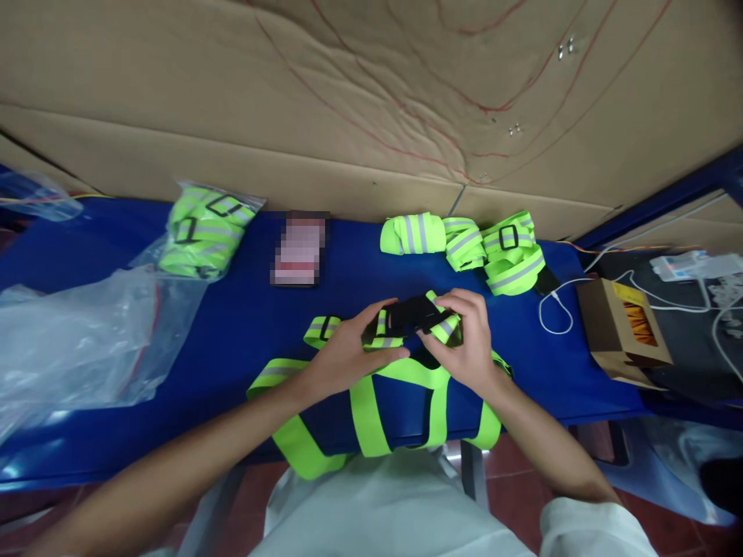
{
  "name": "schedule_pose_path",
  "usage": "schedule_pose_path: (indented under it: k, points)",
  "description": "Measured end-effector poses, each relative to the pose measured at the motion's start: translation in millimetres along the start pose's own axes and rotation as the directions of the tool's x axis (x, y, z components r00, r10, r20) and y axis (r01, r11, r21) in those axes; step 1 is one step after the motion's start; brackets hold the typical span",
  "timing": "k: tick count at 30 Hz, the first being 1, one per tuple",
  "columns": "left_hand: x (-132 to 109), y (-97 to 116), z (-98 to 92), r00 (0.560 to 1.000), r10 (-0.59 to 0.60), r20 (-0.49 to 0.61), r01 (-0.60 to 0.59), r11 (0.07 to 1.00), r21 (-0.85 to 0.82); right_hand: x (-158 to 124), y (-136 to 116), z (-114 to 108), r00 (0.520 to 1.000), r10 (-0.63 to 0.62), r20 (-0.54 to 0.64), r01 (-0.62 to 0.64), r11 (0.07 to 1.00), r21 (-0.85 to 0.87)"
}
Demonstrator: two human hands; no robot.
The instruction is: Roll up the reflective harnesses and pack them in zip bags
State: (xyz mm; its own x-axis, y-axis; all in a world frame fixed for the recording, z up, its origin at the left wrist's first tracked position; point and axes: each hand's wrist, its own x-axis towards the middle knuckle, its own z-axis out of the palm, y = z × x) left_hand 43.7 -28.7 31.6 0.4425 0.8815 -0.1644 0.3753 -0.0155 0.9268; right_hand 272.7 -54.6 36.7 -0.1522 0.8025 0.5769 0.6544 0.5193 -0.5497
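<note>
A neon-yellow reflective strap vest [371,418] lies spread on the blue table [244,325], its loops hanging over the front edge. My left hand [348,352] is closed on a folded part of its strap with a grey reflective stripe. My right hand [470,340] pinches the same bundle at its black band [412,312], close against the left hand. A strap end with a black buckle [322,329] lies just left of my left hand.
Several rolled neon vests [464,244] lie at the back right. A bagged vest [203,228] and empty clear bags [75,340] sit at left. A small cardboard box [624,333] and white cables [557,305] are at right. A cardboard wall [371,100] stands behind.
</note>
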Motion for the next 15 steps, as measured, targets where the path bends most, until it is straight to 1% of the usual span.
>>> schedule_pose_path:
  k: [4,7,10,12,15]
  points:
    - [0.8,3.4,-1.9,0.999,0.029,-0.041,-0.028,0.999,0.019,0.7,3.9,-8.9,0.980,0.115,0.165,-0.147,0.969,0.199]
    - [0.1,2.7,-2.0,0.998,0.047,-0.036,-0.047,0.999,-0.020,1.5,6.3,-14.3,0.961,0.134,0.242,-0.218,0.906,0.362]
    - [-1.8,2.4,-3.2,0.992,0.096,-0.084,-0.102,0.993,-0.067,3.6,6.6,-16.8,0.947,0.134,0.292,-0.266,0.835,0.482]
    - [-3.5,3.8,-5.5,0.985,0.117,-0.123,-0.125,0.990,-0.065,5.2,6.7,-17.2,0.935,0.154,0.320,-0.301,0.821,0.485]
    - [-5.8,6.7,-9.1,0.980,0.144,-0.138,-0.155,0.985,-0.072,6.6,7.8,-17.1,0.888,0.201,0.413,-0.369,0.849,0.379]
